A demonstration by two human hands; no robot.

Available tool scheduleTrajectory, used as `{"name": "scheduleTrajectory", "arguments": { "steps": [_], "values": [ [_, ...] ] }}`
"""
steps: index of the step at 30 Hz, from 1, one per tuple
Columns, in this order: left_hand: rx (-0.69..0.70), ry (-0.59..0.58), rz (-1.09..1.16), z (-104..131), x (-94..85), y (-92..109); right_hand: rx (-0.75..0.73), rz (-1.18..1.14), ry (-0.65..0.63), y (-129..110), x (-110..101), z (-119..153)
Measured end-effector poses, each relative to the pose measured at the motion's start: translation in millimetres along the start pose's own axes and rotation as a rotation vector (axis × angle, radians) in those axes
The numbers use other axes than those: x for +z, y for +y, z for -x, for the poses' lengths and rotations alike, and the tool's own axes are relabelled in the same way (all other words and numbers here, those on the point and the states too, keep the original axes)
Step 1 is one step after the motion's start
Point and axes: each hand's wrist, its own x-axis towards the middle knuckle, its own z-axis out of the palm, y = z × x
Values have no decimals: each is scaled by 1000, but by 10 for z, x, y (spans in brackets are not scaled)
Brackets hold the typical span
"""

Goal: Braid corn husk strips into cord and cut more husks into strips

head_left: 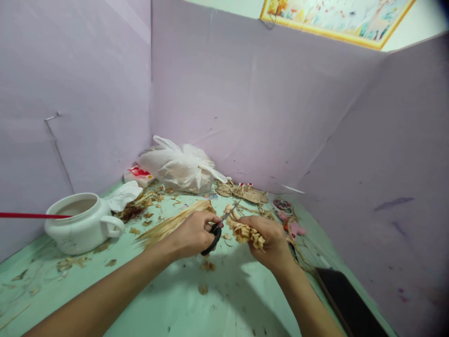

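My left hand [194, 234] is closed round the black handles of a pair of scissors [213, 238]. The blades point up and to the right, close to a bunch of dried husk strips [245, 232] that my right hand [271, 241] grips. Those strips are tan, crinkled and fanned at the ends; whether the blades touch them I cannot tell. Behind my left hand lies a bundle of long pale dried husks [175, 220] on the green table. A few small husk scraps [207, 266] lie below the scissors.
A white handled pot [79, 234] with a red stick [31, 215] across its rim stands left. Behind are a white plastic bag [178, 166], a red-and-white packet [138, 176] and woven pieces [250, 193]. A small bowl [282, 206] and a dark phone-like slab [345, 299] lie right.
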Motion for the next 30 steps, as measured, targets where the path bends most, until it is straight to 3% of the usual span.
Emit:
{"name": "scheduleTrajectory", "arguments": {
  "steps": [6, 13, 21, 30],
  "values": [
    [-26, -50, -25, 41, -42, 87, 13, 16, 1, 32, -53, 2],
    [39, -150, 9, -13, -136, 22, -45, 38, -189, -14, -88, -24],
    [13, -171, -42, 3, -119, 20, 15, 44, -176, 7, -151, -33],
    [14, -207, -49, -21, -165, -8, 8, 13, -247, -5, -117, -23]
  ]
}}
